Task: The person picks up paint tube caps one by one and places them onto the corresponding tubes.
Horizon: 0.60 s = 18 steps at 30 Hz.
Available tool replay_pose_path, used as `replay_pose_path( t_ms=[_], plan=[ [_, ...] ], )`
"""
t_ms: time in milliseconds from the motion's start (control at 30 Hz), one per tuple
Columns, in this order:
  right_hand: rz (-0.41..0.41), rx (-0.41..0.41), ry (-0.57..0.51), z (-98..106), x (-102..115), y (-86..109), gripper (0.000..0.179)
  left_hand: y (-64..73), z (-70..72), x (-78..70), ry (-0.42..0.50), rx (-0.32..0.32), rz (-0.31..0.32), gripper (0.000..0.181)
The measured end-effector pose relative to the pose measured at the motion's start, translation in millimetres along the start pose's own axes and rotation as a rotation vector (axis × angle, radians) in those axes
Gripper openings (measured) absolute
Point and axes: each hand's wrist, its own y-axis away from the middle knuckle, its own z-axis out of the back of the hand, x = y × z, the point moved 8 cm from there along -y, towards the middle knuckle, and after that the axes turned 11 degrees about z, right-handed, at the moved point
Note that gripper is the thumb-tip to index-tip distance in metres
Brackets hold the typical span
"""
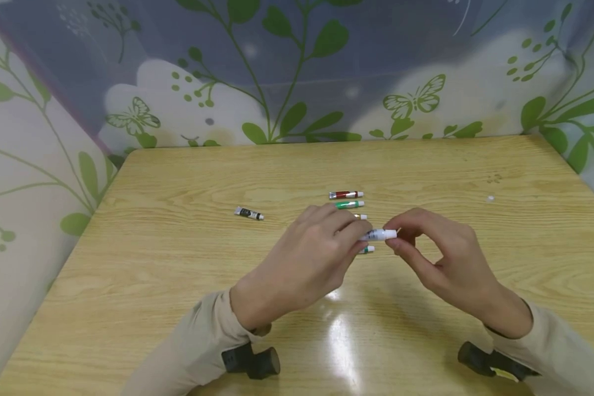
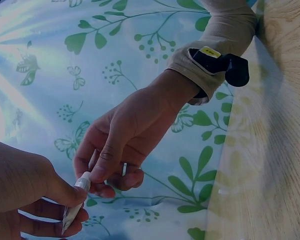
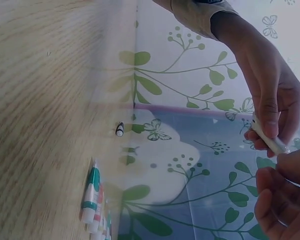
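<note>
My left hand (image 1: 307, 253) holds a small white paint tube (image 1: 376, 235) above the table, between thumb and fingers. The thumb and forefinger of my right hand (image 1: 450, 264) pinch the white cap (image 1: 390, 234) at the tube's right end. From the left wrist view, the tube (image 2: 72, 210) slants upward to the right fingertips. Just behind and under the left hand lie more paint tubes: a red one (image 1: 345, 194), a green one (image 1: 349, 204), a yellowish one (image 1: 361, 216) mostly covered, and another with a green band (image 1: 366, 249), also partly hidden.
A black paint tube (image 1: 249, 213) lies apart on the left of the wooden table (image 1: 153, 264). Farther right sits a tiny white round piece (image 1: 490, 198). A patterned curtain (image 1: 317, 71) hangs along the back and sides. Each wrist wears a dark camera mount (image 1: 252, 361).
</note>
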Motion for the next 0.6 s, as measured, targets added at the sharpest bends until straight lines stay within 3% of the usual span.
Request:
replay_pose_path(
  t_ms=[600],
  plan=[
    [-0.002,-0.007,0.056,-0.3,0.2,0.7,0.036,-0.4,-0.2,-0.2,-0.016,0.007,0.003,0.015]
  ],
)
